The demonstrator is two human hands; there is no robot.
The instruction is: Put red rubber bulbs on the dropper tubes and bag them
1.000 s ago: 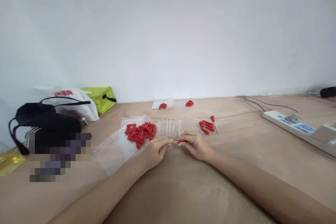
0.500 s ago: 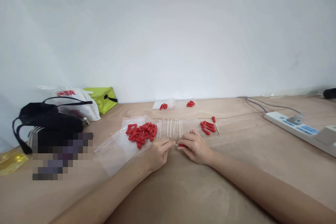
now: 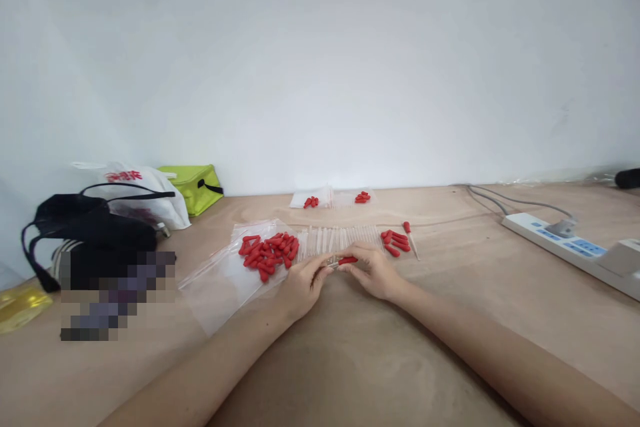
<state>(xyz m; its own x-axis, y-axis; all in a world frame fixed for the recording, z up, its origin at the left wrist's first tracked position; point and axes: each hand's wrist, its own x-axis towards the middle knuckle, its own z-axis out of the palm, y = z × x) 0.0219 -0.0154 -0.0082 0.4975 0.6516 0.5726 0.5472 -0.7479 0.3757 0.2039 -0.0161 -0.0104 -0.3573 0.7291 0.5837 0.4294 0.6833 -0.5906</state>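
Between my fingertips, my right hand [image 3: 369,271] pinches a red rubber bulb [image 3: 347,260]. My left hand [image 3: 306,280] is closed on a thin clear tube [image 3: 332,265] whose end meets the bulb or lies right at it. Just beyond both hands is a row of clear tubes [image 3: 340,239] side by side. Left of the row, a heap of red bulbs [image 3: 265,255] rests on a clear plastic bag [image 3: 223,287]. Several loose red bulbs [image 3: 396,242] lie to the right, beside a tube with a red bulb on its end [image 3: 409,233].
Two small bags with red bulbs [image 3: 311,202] [image 3: 363,197] lie near the wall. A black bag [image 3: 107,240], a white plastic bag [image 3: 155,193] and a green box [image 3: 195,190] stand at the left. A power strip [image 3: 560,240] lies at the right.
Both hands have moved slightly away from me, closer to the tube row. The red bulb between my fingers now shows more fully, with the tube beside it.
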